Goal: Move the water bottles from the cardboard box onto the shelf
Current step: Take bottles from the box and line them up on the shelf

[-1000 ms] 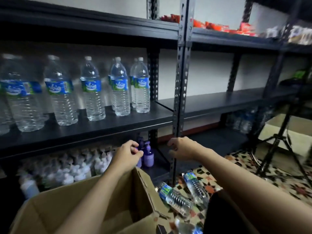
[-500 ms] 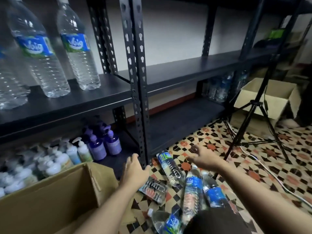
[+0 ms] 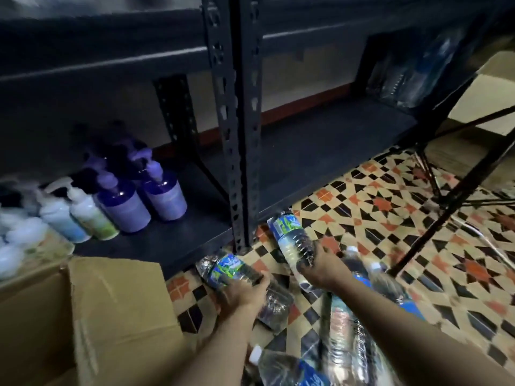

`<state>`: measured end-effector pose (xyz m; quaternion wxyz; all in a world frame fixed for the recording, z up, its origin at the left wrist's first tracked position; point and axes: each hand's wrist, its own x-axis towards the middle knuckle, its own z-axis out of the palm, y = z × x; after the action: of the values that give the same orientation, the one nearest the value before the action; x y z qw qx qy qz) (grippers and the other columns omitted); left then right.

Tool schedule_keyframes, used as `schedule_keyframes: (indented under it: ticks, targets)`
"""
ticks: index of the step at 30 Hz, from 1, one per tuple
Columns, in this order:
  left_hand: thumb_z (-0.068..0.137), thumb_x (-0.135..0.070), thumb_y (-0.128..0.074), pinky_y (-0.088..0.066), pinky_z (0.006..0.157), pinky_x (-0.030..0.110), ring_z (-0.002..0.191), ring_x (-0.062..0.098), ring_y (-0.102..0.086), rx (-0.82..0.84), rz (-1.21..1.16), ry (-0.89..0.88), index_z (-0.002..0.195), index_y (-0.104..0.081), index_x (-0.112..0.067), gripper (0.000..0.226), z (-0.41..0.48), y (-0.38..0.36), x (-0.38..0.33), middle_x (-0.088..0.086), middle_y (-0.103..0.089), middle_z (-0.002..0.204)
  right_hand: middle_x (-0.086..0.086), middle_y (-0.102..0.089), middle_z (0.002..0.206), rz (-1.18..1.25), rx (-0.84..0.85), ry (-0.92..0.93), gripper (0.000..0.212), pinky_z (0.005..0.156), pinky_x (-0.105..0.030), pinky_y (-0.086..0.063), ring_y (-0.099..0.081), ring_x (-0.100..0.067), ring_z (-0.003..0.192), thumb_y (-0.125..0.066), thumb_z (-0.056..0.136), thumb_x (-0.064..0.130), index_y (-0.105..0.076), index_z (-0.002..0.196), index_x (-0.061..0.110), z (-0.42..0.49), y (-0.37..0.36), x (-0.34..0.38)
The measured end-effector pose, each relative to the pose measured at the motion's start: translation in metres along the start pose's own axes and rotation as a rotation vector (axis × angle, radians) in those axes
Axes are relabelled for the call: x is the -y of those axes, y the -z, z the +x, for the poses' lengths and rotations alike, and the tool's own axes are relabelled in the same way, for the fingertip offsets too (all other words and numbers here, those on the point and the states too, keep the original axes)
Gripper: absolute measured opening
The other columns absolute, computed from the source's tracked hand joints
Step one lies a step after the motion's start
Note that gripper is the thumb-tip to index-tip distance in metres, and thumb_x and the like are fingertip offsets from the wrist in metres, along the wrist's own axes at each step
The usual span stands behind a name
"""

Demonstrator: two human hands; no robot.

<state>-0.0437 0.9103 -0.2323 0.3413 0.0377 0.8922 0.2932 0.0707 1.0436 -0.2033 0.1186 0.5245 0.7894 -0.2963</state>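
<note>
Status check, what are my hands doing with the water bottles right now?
Left hand gripping a bottle on the tiled floor. Right hand closed on another bottle. More bottles loose around them; shelf post directly ahead.

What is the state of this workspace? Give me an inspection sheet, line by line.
Surface: patterned tiled floor; dark bottom shelf bare at that spot.
Job's things: two green-labelled water bottles, one in the left hand, one in the right; more bottles lying on the floor; cardboard box open at lower left.
Clutter: purple pump bottles and white pump bottles on the left bottom shelf.
Grippers: left hand and right hand each closed on a bottle.
Cables: a cord on the floor at right.
Surroundings: tripod legs; second box; wrapped bottles at the far right of the shelf.
</note>
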Motion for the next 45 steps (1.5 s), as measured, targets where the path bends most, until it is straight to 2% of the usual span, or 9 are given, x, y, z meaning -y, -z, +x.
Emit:
schedule_keyframes:
  ticks: [6, 11, 18, 23, 30, 33, 38, 42, 45]
  targets:
    - [0.056, -0.069, -0.081, -0.025, 0.119, 0.051, 0.147, 0.040, -0.020, 0.030, -0.144, 0.209, 0.152, 0.019, -0.003, 0.153, 0.051, -0.023, 0.010, 0.025, -0.013, 0.160, -0.024, -0.038, 0.145, -0.177, -0.084, -0.069, 0.103, 0.106, -0.046, -0.041, -0.044, -0.036, 0.129, -0.053, 0.089, 0.060, 0.010, 0.155, 0.014, 0.035, -0.042, -0.007]
    - [0.054, -0.075, -0.078, -0.014, 0.123, 0.048, 0.150, 0.039, -0.010, 0.100, -0.178, 0.284, 0.150, 0.021, 0.000, 0.157, 0.073, -0.032, 0.015, 0.024, -0.005, 0.162, -0.023, -0.050, 0.132, -0.393, -0.106, -0.064, 0.109, 0.101, -0.039, -0.041, -0.048, -0.034, 0.121, -0.058, 0.086, 0.060, 0.002, 0.153, -0.002, 0.036, -0.044, -0.007]
    - [0.006, -0.077, -0.085, -0.053, 0.092, 0.051, 0.103, 0.033, -0.068, 0.246, -0.315, 0.316, 0.134, -0.047, -0.027, 0.143, 0.198, -0.097, 0.143, 0.005, -0.067, 0.120, -0.022, -0.051, 0.123, -0.341, -0.061, -0.081, 0.103, 0.090, -0.038, -0.049, -0.052, -0.033, 0.110, -0.069, 0.074, 0.060, -0.028, 0.139, -0.008, 0.021, -0.064, -0.006]
    - [0.019, -0.057, -0.095, -0.057, 0.085, 0.046, 0.103, 0.030, -0.069, 0.375, -0.362, 0.342, 0.136, -0.048, -0.020, 0.131, 0.133, -0.050, 0.124, 0.007, -0.069, 0.119, -0.023, -0.042, 0.138, -0.345, 0.074, -0.113, 0.118, 0.098, -0.037, -0.050, -0.048, -0.030, 0.123, -0.070, 0.069, 0.069, -0.023, 0.147, -0.007, 0.001, -0.076, -0.016]
    - [0.084, -0.011, -0.075, -0.054, 0.085, 0.039, 0.108, 0.029, -0.064, 0.462, -0.397, 0.299, 0.121, -0.063, -0.006, 0.039, 0.036, 0.006, 0.084, 0.013, -0.069, 0.117, -0.024, -0.018, 0.156, -0.239, 0.245, -0.194, 0.125, 0.111, -0.040, -0.039, -0.038, -0.035, 0.136, -0.076, 0.061, 0.070, -0.024, 0.150, -0.001, -0.022, -0.089, -0.027]
    - [0.078, -0.017, -0.078, -0.048, 0.096, 0.041, 0.110, 0.030, -0.062, 0.492, -0.307, 0.325, 0.125, -0.059, -0.006, 0.052, 0.033, 0.003, 0.084, 0.012, -0.067, 0.120, -0.026, -0.005, 0.159, -0.106, 0.249, -0.237, 0.118, 0.115, -0.041, -0.030, -0.024, -0.039, 0.142, -0.064, 0.073, 0.074, -0.020, 0.152, -0.002, -0.022, -0.090, -0.029]
    - [0.036, -0.065, -0.088, -0.030, 0.111, 0.056, 0.131, 0.041, -0.048, 0.544, -0.352, 0.446, 0.146, -0.034, -0.025, 0.130, 0.048, -0.018, 0.069, 0.018, -0.046, 0.146, -0.024, -0.035, 0.150, 0.524, 0.135, -0.365, 0.111, 0.107, -0.036, -0.038, -0.041, -0.036, 0.134, -0.076, 0.077, 0.050, -0.012, 0.149, -0.006, -0.007, -0.083, -0.038]
    - [0.091, -0.049, -0.061, -0.042, 0.106, 0.042, 0.127, 0.032, -0.052, 0.479, -0.582, 0.348, 0.119, -0.057, -0.008, 0.050, 0.046, -0.040, 0.056, 0.017, -0.049, 0.145, -0.014, -0.065, 0.118, 0.566, 0.175, -0.390, 0.105, 0.091, -0.035, -0.054, -0.064, -0.029, 0.109, -0.094, 0.044, 0.051, -0.052, 0.129, 0.005, 0.001, -0.093, -0.039]
    - [0.067, -0.046, -0.086, -0.051, 0.096, 0.039, 0.105, 0.028, -0.059, 0.058, -0.429, 0.370, 0.101, -0.047, -0.011, 0.062, 0.039, -0.042, 0.067, 0.008, -0.059, 0.109, -0.010, -0.055, 0.118, 0.325, 0.163, -0.387, 0.095, 0.082, -0.028, -0.054, -0.058, -0.029, 0.112, -0.091, 0.050, 0.048, -0.047, 0.123, 0.006, 0.002, -0.101, -0.031]
